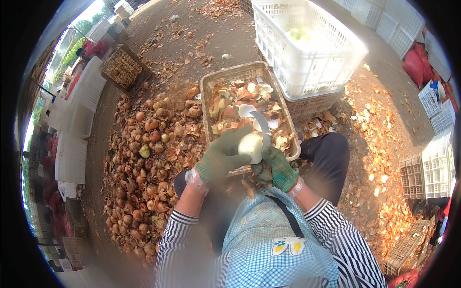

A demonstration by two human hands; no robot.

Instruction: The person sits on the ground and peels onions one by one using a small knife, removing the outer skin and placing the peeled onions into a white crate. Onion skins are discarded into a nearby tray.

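My left hand (222,152), in a green and dark coated glove, is wrapped round a peeled white onion (250,146). Close against the onion's right side, my right hand (278,168), gloved likewise, grips a knife with a curved grey blade (263,126). The blade points up and away, its edge along the onion; the handle is mostly hidden in the glove. Both hands are over the near end of a dirty plastic crate (205,103). Inside lie onion skins (223,113) and pale onion scraps.
To my left, a big heap of unpeeled onions (139,192) covers the ground. Beyond the scrap crate, a white slatted crate (307,72) holding pale onions stands on another crate (314,106). Loose skins (370,144) litter the right side. Stacked white crates (72,149) line the left.
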